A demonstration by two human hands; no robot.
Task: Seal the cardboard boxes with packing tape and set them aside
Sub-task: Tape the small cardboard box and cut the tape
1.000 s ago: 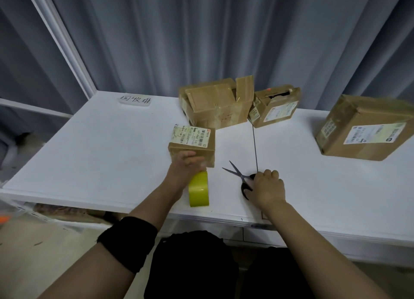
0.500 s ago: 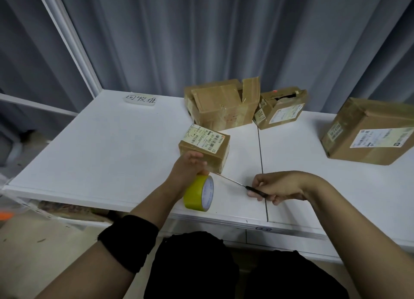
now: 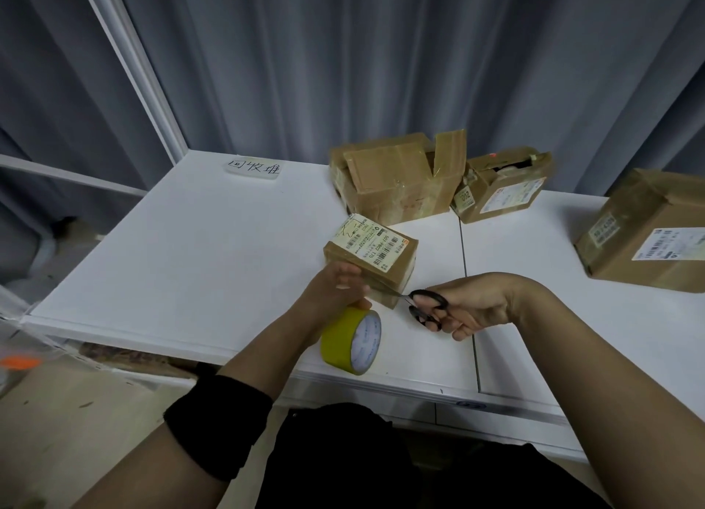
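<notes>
White table (image 3: 198,264), grey curtain (image 3: 343,58) behind. Left hand (image 3: 335,291) grips tape roll (image 3: 349,342) beside a box (image 3: 372,258); right hand (image 3: 471,306) grips scissors (image 3: 426,308).

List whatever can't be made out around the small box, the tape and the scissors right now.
- Head view: the blade tips of the scissors vanish between the left hand and the small box; whether they touch tape is unclear.
- Any strip pulled from the tape roll is hidden by the left hand.
- The large box is cut off by the right edge.
- Inside the open box, contents are lost in shadow.
</notes>
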